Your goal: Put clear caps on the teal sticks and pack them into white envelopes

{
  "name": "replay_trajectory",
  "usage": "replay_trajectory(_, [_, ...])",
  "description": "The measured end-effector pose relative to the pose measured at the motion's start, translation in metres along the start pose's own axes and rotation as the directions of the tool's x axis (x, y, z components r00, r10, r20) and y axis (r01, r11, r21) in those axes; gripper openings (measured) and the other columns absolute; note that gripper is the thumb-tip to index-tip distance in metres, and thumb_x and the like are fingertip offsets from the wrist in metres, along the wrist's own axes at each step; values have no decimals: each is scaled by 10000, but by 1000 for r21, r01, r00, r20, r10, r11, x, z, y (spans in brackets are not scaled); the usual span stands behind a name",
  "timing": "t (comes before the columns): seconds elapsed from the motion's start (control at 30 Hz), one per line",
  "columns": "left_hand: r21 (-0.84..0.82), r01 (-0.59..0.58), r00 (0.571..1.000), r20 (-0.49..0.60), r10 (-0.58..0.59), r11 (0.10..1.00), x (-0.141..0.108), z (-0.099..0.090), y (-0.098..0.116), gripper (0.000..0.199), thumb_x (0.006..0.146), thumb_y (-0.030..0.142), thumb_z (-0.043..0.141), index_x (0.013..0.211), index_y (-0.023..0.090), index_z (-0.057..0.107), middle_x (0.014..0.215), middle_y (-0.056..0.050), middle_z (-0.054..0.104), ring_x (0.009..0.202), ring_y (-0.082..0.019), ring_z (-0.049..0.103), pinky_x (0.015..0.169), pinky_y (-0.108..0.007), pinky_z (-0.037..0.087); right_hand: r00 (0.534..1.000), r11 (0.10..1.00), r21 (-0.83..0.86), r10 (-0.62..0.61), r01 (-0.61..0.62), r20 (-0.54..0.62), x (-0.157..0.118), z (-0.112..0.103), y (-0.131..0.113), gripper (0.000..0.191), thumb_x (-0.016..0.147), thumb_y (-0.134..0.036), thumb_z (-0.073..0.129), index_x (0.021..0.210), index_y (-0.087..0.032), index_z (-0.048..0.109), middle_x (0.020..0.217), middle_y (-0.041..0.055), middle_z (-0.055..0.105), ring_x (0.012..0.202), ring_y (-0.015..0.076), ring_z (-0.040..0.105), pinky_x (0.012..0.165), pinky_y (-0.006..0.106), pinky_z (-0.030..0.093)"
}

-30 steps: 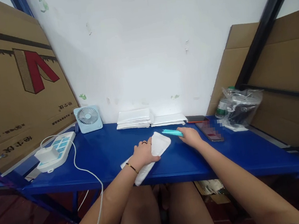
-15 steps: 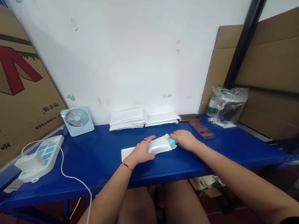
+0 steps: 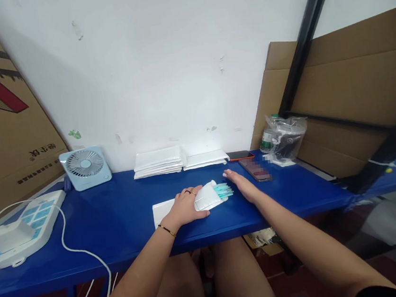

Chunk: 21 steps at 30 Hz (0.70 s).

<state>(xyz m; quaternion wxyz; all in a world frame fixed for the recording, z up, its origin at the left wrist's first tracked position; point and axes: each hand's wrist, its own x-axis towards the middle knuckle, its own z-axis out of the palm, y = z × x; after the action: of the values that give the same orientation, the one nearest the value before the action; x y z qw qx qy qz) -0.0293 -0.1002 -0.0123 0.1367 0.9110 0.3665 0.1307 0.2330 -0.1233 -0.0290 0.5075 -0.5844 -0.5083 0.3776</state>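
Observation:
My left hand lies over a small white padded envelope, thumb at its near side and fingers on top, holding it to the table. Several thin teal sticks poke out of the envelope's right end; their kind is too small to make out. Beneath my left hand a flat white piece reaches out to the left, and how it joins the envelope is hidden. My right hand is just right of the teal ends, apart from them, with fingers stretched out and nothing held.
Behind the hands, white padded envelopes are stacked against the wall, beside a lower pile. Two phones lie to the right, near a bagged item. A blue fan and a power strip stand left.
My right hand has let go of the teal ends and opened, moving slightly away. More of the teal sticks shows, fanned out. The view has shifted to the right.

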Motion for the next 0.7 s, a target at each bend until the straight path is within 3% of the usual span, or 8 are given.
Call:
replay_trajectory(0.17, [5,-1,1000,9,1,1000,-1,3,-1,957,620,650,613,1412,265,237,1358,-131,402,1249,-335,331,992,-467,277,998,979,194,52,-60,45,-2,49,-11,660,872,-626,220,1237,-169,525,1267,121,559,1204,238,484,1009,412,361])
replay_trajectory(0.23, [0,-12,1000,15,12,1000,0,3,-2,960,624,652,609,1414,261,229,1361,-131,400,1250,-330,332,993,-458,279,998,969,243,53,-44,-32,-3,58,-19,640,884,-597,202,1243,-170,517,1261,115,564,1213,232,475,999,404,376])
replay_trajectory(0.3, [4,-19,1000,10,19,1000,0,4,-2,959,620,653,610,1411,259,237,1359,-131,405,1248,-328,336,990,-455,284,995,962,269,72,-52,-63,-6,62,-22,642,888,-580,186,1270,-161,489,1273,119,552,1211,232,477,982,401,396])
replay_trajectory(0.4, [6,-32,999,7,31,999,0,1,-1,911,629,617,618,1394,255,281,1349,-127,426,1229,-331,359,976,-458,299,995,959,274,55,-76,84,-11,64,-20,652,885,-590,190,1286,-161,473,1285,116,544,1185,234,501,960,402,418])
replay_trajectory(0.53, [-16,-128,983,127,129,992,-1,-18,-5,705,701,373,594,1359,311,348,1343,-61,468,1244,-296,377,1042,-481,201,994,995,13,-95,94,58,-28,49,-22,458,848,-488,448,1212,-228,549,1266,67,560,1178,219,490,1000,388,369])
replay_trajectory(0.6, [-26,-193,951,240,193,981,-2,-31,-9,680,673,209,571,1309,382,404,1355,3,467,1292,-280,331,1069,-518,105,964,968,-144,-176,207,201,-41,36,-28,400,794,-432,565,1136,-228,606,1172,64,611,1073,222,551,952,388,405])
replay_trajectory(0.7, [-2,-215,924,325,204,977,-8,-45,-15,717,650,35,465,1227,461,468,1390,81,421,1359,-253,212,1063,-568,44,833,892,-204,-266,403,485,-62,25,-36,356,752,-393,639,1066,-225,654,1111,64,623,995,214,577,873,354,449])
